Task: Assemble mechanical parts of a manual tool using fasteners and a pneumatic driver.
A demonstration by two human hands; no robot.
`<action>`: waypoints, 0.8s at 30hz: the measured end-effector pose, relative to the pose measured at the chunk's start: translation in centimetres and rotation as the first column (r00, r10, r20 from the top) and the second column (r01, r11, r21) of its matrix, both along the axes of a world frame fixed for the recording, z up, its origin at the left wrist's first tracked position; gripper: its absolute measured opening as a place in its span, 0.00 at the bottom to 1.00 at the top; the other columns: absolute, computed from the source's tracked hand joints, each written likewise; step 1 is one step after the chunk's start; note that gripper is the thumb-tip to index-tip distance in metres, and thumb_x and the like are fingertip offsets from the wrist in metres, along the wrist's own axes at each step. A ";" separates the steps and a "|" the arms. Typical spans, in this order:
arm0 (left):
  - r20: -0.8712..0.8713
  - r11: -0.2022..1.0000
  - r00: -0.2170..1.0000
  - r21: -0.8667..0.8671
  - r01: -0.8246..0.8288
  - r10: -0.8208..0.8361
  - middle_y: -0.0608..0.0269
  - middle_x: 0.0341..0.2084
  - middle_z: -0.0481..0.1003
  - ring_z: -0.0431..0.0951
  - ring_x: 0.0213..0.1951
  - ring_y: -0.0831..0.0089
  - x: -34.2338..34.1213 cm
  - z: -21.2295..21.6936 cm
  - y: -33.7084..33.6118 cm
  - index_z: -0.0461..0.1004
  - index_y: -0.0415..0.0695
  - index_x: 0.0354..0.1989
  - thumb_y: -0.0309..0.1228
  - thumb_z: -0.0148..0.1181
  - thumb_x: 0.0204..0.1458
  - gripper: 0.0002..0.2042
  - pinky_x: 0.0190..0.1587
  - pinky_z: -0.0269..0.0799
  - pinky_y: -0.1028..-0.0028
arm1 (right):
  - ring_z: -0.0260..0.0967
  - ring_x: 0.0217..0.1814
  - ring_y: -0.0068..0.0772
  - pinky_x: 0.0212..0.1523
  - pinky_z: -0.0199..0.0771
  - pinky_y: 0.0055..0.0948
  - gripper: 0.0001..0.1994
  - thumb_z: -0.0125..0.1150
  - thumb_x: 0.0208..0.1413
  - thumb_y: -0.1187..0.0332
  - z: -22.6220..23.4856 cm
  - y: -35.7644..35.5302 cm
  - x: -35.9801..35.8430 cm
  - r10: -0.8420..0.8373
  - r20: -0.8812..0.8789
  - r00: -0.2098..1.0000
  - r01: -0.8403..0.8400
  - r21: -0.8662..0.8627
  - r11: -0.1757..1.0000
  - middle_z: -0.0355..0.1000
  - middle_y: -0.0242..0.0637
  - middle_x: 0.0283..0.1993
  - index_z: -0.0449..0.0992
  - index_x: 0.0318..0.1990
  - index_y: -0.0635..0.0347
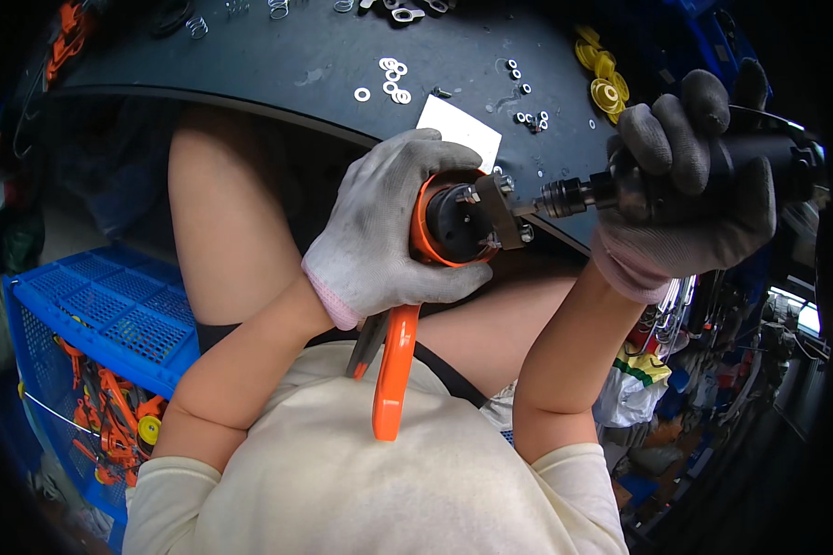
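My left hand [379, 217], in a grey glove with a pink cuff, is closed round the round head of an orange hand tool [397, 375]. Its long orange handle hangs toward my shirt, beside a dark lever. A black disc sits inside the head's orange rim, and a dark metal bracket [502, 215] with bolts stands on its right side. My right hand [690, 194], gloved too, grips a black power screwdriver [634, 185] lying sideways. The screwdriver's tip points left at the bracket; whether it touches a bolt there, I cannot tell.
On the dark workbench [278, 69] lie a white card [458, 129], pale washers [393, 79], small dark-centred nuts [532, 120], springs and yellow plastic caps [606, 79]. A blue crate [111, 305] at my left holds orange tools [111, 407]. A white bag [631, 393] stands at the right.
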State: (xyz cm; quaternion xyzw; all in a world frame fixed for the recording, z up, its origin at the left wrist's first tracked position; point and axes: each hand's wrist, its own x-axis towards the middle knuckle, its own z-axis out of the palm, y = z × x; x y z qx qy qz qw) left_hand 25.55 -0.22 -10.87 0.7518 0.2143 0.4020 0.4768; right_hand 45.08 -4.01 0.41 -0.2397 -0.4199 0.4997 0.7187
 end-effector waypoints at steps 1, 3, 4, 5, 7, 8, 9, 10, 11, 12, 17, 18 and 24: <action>0.001 1.000 1.000 0.005 -0.004 0.004 0.59 0.41 0.71 0.72 0.46 0.56 0.0 0.0 0.0 0.67 0.46 0.45 0.40 0.72 0.28 0.31 0.52 0.63 0.61 | 0.57 0.28 0.24 0.20 0.62 0.22 0.23 0.56 0.51 0.59 0.0 0.0 -0.1 -0.019 0.035 0.999 0.019 0.013 1.000 0.62 0.33 0.29 0.60 0.49 0.64; 0.008 1.000 1.000 -0.009 0.003 -0.003 0.59 0.41 0.71 0.72 0.47 0.56 0.1 0.0 0.0 0.67 0.46 0.45 0.40 0.72 0.28 0.31 0.53 0.63 0.61 | 0.59 0.29 0.26 0.22 0.63 0.24 0.22 0.54 0.53 0.60 0.1 0.2 -0.5 -0.056 0.105 0.993 0.052 0.042 0.998 0.63 0.37 0.31 0.61 0.50 0.65; 0.013 1.000 1.000 -0.023 0.011 -0.011 0.59 0.41 0.71 0.71 0.47 0.56 0.0 0.0 0.0 0.68 0.46 0.46 0.40 0.72 0.28 0.31 0.53 0.63 0.61 | 0.59 0.29 0.27 0.23 0.64 0.25 0.21 0.52 0.54 0.60 0.1 0.3 -0.8 -0.073 0.139 0.988 0.065 0.057 0.996 0.64 0.39 0.32 0.61 0.50 0.66; 0.015 1.000 1.000 -0.023 0.008 -0.007 0.59 0.41 0.71 0.71 0.47 0.56 0.0 0.0 0.0 0.68 0.46 0.46 0.40 0.72 0.28 0.31 0.53 0.63 0.61 | 0.60 0.29 0.27 0.24 0.65 0.26 0.21 0.51 0.55 0.60 0.1 0.3 -1.1 -0.090 0.173 0.981 0.078 0.074 0.994 0.64 0.41 0.33 0.62 0.51 0.67; -0.017 0.998 1.000 -0.061 0.007 -0.008 0.59 0.42 0.71 0.71 0.47 0.56 -0.1 0.1 -0.1 0.68 0.46 0.45 0.40 0.72 0.28 0.31 0.53 0.63 0.61 | 0.61 0.30 0.29 0.26 0.66 0.28 0.21 0.48 0.57 0.61 0.1 0.6 -1.8 -0.122 0.240 0.963 0.098 0.110 0.989 0.65 0.45 0.35 0.63 0.51 0.69; -0.013 0.998 1.000 -0.059 0.001 -0.002 0.59 0.42 0.71 0.71 0.47 0.56 -0.1 0.1 -0.1 0.68 0.46 0.45 0.40 0.72 0.28 0.31 0.53 0.63 0.61 | 0.62 0.30 0.29 0.27 0.67 0.29 0.20 0.47 0.58 0.61 0.2 0.7 -2.1 -0.139 0.273 0.952 0.107 0.129 0.986 0.66 0.47 0.36 0.63 0.52 0.70; -0.012 0.998 1.000 -0.067 0.010 -0.011 0.59 0.42 0.71 0.71 0.48 0.56 -0.1 0.1 -0.1 0.68 0.46 0.45 0.40 0.72 0.28 0.31 0.53 0.63 0.61 | 0.63 0.31 0.30 0.28 0.68 0.30 0.20 0.46 0.60 0.62 0.2 0.6 -2.6 -0.161 0.306 0.938 0.120 0.149 0.982 0.66 0.49 0.38 0.63 0.52 0.71; -0.010 0.997 1.000 -0.075 0.019 -0.019 0.59 0.42 0.72 0.71 0.48 0.57 -0.1 0.1 -0.1 0.68 0.46 0.45 0.40 0.72 0.28 0.31 0.54 0.63 0.61 | 0.64 0.31 0.31 0.29 0.68 0.30 0.20 0.45 0.61 0.62 0.3 0.6 -3.0 -0.182 0.338 0.923 0.131 0.169 0.977 0.67 0.51 0.39 0.64 0.53 0.71; -0.005 0.997 1.000 -0.074 0.018 -0.018 0.59 0.42 0.72 0.71 0.48 0.57 -0.1 0.1 -0.1 0.68 0.46 0.45 0.40 0.72 0.28 0.31 0.54 0.63 0.61 | 0.64 0.31 0.32 0.30 0.69 0.31 0.20 0.43 0.62 0.62 0.3 0.6 -3.4 -0.204 0.369 0.907 0.142 0.189 0.972 0.67 0.53 0.40 0.64 0.53 0.72; -0.019 0.998 1.000 -0.068 0.013 -0.014 0.60 0.41 0.72 0.72 0.47 0.57 -0.2 0.2 -0.1 0.68 0.46 0.45 0.41 0.71 0.29 0.30 0.54 0.63 0.61 | 0.65 0.31 0.32 0.31 0.70 0.32 0.20 0.42 0.63 0.63 0.4 0.6 -3.8 -0.226 0.398 0.889 0.151 0.212 0.966 0.68 0.54 0.41 0.65 0.53 0.73; -0.039 1.000 0.999 -0.027 -0.002 0.001 0.60 0.41 0.72 0.72 0.47 0.57 -0.2 0.3 -0.2 0.68 0.46 0.45 0.41 0.71 0.30 0.30 0.54 0.63 0.61 | 0.69 0.34 0.35 0.35 0.74 0.35 0.18 0.40 0.65 0.65 1.0 1.0 -5.7 -0.159 0.380 0.911 0.110 0.147 0.983 0.69 0.58 0.47 0.68 0.52 0.72; -0.043 0.998 0.999 -0.056 0.006 -0.008 0.60 0.41 0.72 0.72 0.47 0.58 -0.3 0.3 -0.2 0.68 0.47 0.45 0.41 0.71 0.31 0.30 0.54 0.63 0.61 | 0.70 0.35 0.36 0.37 0.75 0.35 0.17 0.40 0.65 0.66 1.2 1.1 -6.0 -0.101 0.330 0.939 0.075 0.092 0.993 0.68 0.58 0.49 0.69 0.50 0.71; -0.022 0.997 0.999 -0.070 0.026 -0.028 0.57 0.40 0.70 0.72 0.44 0.59 -0.1 0.3 -0.3 0.68 0.45 0.47 0.34 0.72 0.28 0.32 0.51 0.67 0.64 | 0.72 0.36 0.34 0.36 0.75 0.34 0.18 0.43 0.64 0.62 0.4 0.7 -4.0 -0.191 0.437 0.879 0.074 0.269 0.960 0.69 0.53 0.51 0.70 0.48 0.70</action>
